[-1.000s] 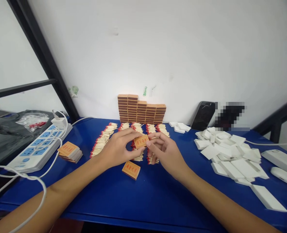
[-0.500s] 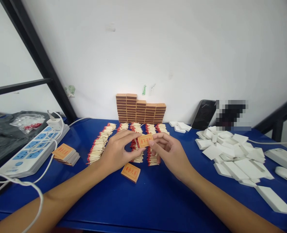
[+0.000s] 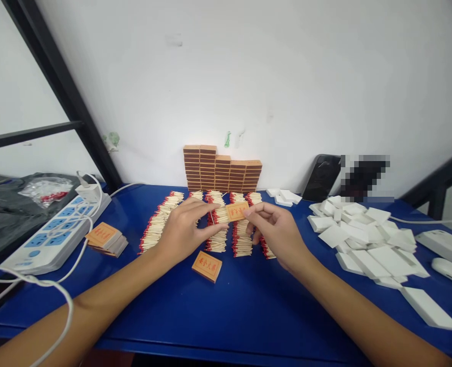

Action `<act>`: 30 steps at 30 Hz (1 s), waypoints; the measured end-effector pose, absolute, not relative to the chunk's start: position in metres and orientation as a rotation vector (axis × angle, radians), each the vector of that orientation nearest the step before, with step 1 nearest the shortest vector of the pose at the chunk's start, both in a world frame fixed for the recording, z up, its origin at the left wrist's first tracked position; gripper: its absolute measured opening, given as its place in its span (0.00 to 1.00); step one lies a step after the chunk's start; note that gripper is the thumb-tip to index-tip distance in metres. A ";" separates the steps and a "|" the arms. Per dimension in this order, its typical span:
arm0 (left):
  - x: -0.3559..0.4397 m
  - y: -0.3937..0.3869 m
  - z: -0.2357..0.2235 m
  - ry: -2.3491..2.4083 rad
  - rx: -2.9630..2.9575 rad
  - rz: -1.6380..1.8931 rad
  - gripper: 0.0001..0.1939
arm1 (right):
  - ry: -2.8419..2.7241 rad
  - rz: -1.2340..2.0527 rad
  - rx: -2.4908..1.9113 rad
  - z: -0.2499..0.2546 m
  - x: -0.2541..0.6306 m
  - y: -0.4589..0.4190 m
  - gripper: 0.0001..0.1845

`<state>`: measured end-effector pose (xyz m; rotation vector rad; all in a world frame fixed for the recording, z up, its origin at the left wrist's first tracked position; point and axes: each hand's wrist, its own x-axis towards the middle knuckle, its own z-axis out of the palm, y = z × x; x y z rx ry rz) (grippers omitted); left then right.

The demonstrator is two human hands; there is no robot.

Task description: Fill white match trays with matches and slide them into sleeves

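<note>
My left hand pinches the left end of a matchbox tray with matches showing in it. My right hand grips the right end of its orange matchbox sleeve, which has red print. The sleeve covers only the right part of the tray. Beneath and around the hands, matches with red heads lie in several rows on the blue table. A second orange matchbox rests flat in front of the rows, close to my left wrist.
Closed matchboxes are stacked against the wall. More matchboxes are piled beside a power strip with white cables. On the right lie a heap of white trays, a phone and a white case.
My right hand has moved right with the sleeve, sliding it partly off the tray. More matches now show between my hands. My left hand stays nearly in place.
</note>
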<state>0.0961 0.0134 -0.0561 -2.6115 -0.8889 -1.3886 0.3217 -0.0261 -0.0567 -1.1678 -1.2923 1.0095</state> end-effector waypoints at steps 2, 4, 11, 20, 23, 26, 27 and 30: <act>0.095 0.015 -0.054 -0.899 -2.593 -1.412 0.20 | -1.258 0.939 -1.189 -0.055 0.330 -0.019 0.20; 0.094 0.015 -0.051 -0.927 -2.599 -1.443 0.19 | -1.251 0.844 -1.217 -0.050 0.344 -0.010 0.18; 0.098 0.002 -0.036 -0.836 -2.866 -1.426 0.16 | -1.804 0.228 -1.820 -0.030 0.428 0.017 0.14; 0.091 0.006 -0.035 -0.850 -2.887 -1.330 0.16 | -2.055 0.527 -2.137 -0.034 0.459 0.019 0.09; 0.089 0.007 -0.028 -0.821 -2.848 -1.328 0.16 | -2.079 0.123 -2.011 -0.032 0.444 0.016 0.08; 0.085 0.009 -0.018 -0.803 -2.735 -1.376 0.15 | -2.099 0.059 -1.553 -0.031 0.401 -0.002 0.12; 0.083 0.010 -0.016 -0.806 -2.709 -1.385 0.15 | -2.117 0.148 -1.413 -0.033 0.382 -0.012 0.13; 0.081 0.012 -0.013 -0.842 -2.700 -1.379 0.14 | -2.255 0.362 -1.179 -0.049 0.322 -0.044 0.18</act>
